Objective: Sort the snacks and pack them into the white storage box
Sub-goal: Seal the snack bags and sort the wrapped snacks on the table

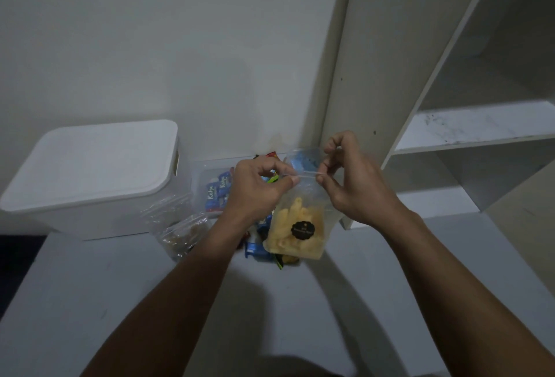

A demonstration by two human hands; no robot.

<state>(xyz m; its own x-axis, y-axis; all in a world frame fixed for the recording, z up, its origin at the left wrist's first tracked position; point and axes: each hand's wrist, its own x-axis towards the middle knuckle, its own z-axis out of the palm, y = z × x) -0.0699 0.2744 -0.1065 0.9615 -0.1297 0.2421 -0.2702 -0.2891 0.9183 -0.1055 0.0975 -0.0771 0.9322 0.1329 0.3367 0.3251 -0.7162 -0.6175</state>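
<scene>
White plastic, lid on, the storage box (90, 172) stands against the wall at the far left of the pale table (90, 301), and everything else is read from it. Just right of the box lies a clear bag of brownish snacks (183, 235). Further right, a clear tub (199, 178) holds blue "Kalpa" packets (217, 193), with more loose wrappers (258, 249) heaped in front of it. Above that heap, well right of the box, a person holds up a clear zip bag of pale yellow crisps (295, 226) bearing a round black label. The left hand (258, 190) pinches the bag's top strip at one end between thumb and curled fingers; the right hand (354, 178) pinches the other end the same way, apparently at the seal. Farthest right rises a white shelf unit (450, 124).

By the look of it, the bag is light and limp, its film slick, and the crisps inside brittle; squeezing the belly would likely crush them. The stiffer zip strip at the top seems the safest hold, with a palm under the base for carrying. The box looks unopened, so packing seems not to have begun.
</scene>
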